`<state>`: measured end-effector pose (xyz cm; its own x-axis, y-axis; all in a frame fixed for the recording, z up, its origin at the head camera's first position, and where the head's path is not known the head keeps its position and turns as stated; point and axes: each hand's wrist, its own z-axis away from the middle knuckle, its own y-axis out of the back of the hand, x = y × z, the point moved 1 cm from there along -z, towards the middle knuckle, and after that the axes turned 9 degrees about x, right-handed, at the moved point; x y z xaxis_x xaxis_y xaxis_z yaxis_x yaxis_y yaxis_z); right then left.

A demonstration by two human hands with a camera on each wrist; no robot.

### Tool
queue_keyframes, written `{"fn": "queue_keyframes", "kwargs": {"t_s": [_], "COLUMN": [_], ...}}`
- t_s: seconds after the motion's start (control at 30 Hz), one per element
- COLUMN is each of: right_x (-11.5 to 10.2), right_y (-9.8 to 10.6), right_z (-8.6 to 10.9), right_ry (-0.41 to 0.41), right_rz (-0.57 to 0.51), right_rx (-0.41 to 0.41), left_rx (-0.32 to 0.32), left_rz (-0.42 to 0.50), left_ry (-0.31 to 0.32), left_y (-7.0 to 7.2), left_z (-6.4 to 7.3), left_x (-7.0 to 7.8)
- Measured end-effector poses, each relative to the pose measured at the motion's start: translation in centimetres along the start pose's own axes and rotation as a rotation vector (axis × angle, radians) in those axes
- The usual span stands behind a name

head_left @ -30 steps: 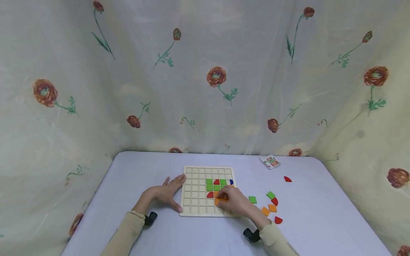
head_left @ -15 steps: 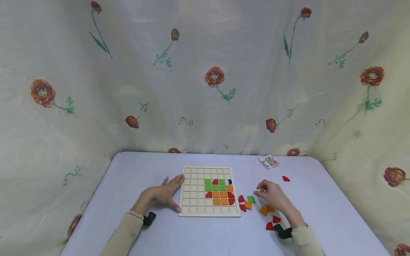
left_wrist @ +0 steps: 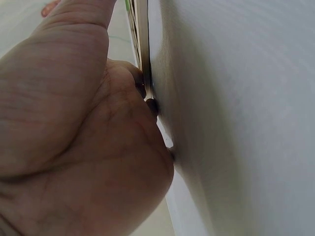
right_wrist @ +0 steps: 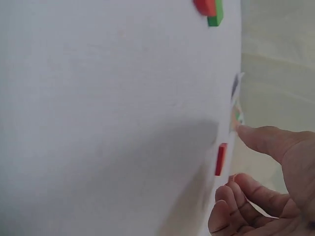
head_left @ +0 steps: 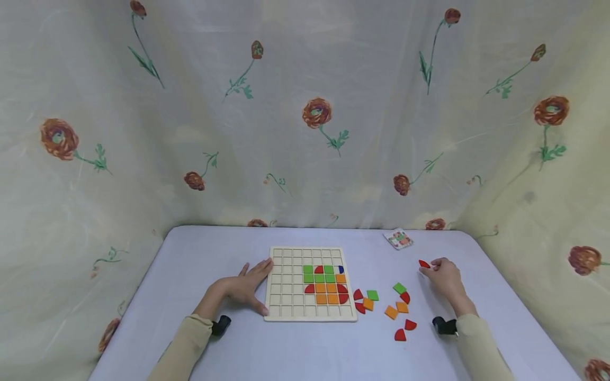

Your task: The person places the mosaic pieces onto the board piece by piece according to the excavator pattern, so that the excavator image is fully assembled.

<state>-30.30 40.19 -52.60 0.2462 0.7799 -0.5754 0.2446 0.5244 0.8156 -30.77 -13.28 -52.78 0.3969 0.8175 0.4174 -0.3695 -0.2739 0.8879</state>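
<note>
- Nearest us are two light sleeves, the left sleeve (head_left: 183, 346) and the right sleeve (head_left: 481, 346), each with a small black device (head_left: 221, 326) at the wrist.
- Beyond them we find two loose red quarter-round pieces (head_left: 400, 335), then two orange squares (head_left: 391, 312) lying just beside each other.
- At the board's left edge we see the left hand (head_left: 243, 290), its fingers spread and extended, thumb near the close corner and fingertips farther up; it grips nothing we can make out, and how hard it presses we cannot tell.
- The cream gridded board (head_left: 286, 286) lies flat, with green, red, orange and blue pieces (head_left: 326, 288) filling cells on its right half.
- Just right of the board we see two more red pieces, an orange square (head_left: 368, 304) and a green square (head_left: 373, 295).
- Farther right, a green square (head_left: 399, 288) and a red piece meet.
- Past those, the right hand (head_left: 445, 275) holds thumb and forefinger apart about a red piece (head_left: 424, 264) on the table; whether they touch it we cannot tell.
- Near the table's far edge lies a patterned card (head_left: 398, 239).
- Behind everything we see flowered cloth (head_left: 219, 106).
</note>
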Motion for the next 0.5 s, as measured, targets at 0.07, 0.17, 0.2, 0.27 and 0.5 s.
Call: {"fn": "queue_keyframes", "kwargs": {"t_s": [0.07, 0.17, 0.2, 0.27, 0.5], "right_x": [0.2, 0.3, 0.3, 0.4, 0.5], "right_y": [-0.2, -0.6, -0.8, -1.0, -1.5], "right_z": [-0.4, -0.9, -1.0, -1.3, -2.1], "right_ry": [-0.008, -0.004, 0.002, 0.014, 0.040], "right_rz": [0.005, 0.011, 0.011, 0.013, 0.021], "right_rx": [0.013, 0.029, 0.035, 0.052, 0.074], "left_rx": [-0.001, -0.002, -0.002, -0.004, 0.003], "left_rz": [0.002, -0.001, -0.001, 0.002, 0.017], "left_ry": [-0.005, -0.010, -0.010, -0.009, -0.018], "left_y": [0.0, 0.0, -0.1, -0.2, -0.4], "left_z": [0.0, -0.1, -0.1, -0.2, -0.3], "left_x": [-0.1, -0.2, -0.3, -0.3, -0.8]}}
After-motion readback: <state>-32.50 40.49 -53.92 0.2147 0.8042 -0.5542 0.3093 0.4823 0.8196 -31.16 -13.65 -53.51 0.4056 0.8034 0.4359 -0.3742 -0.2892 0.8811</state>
